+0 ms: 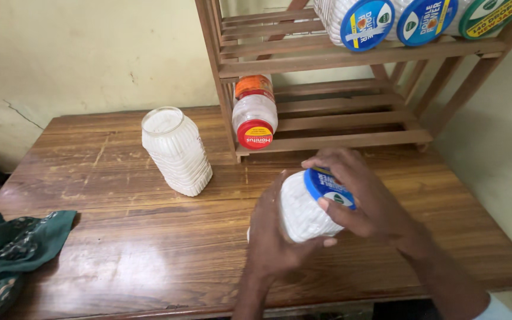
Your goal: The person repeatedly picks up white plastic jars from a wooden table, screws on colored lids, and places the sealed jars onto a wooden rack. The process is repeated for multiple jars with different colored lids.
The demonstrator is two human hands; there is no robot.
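Note:
I hold a white ribbed plastic jar [300, 213] tilted over the wooden table [149, 249]. My left hand [274, 237] wraps its body from below. My right hand [365, 201] grips its blue lid [327, 186]. A second white ribbed jar [176, 151] stands upright without a lid at the table's back left, apart from both hands.
A slatted wooden rack [339, 89] stands at the back of the table; a red-lidded jar [255, 112] lies on its lower shelf, and blue-lidded [365, 24] and green-lidded [493, 15] jars lie on the upper one. A dark green cloth [13, 249] hangs over the table's left edge.

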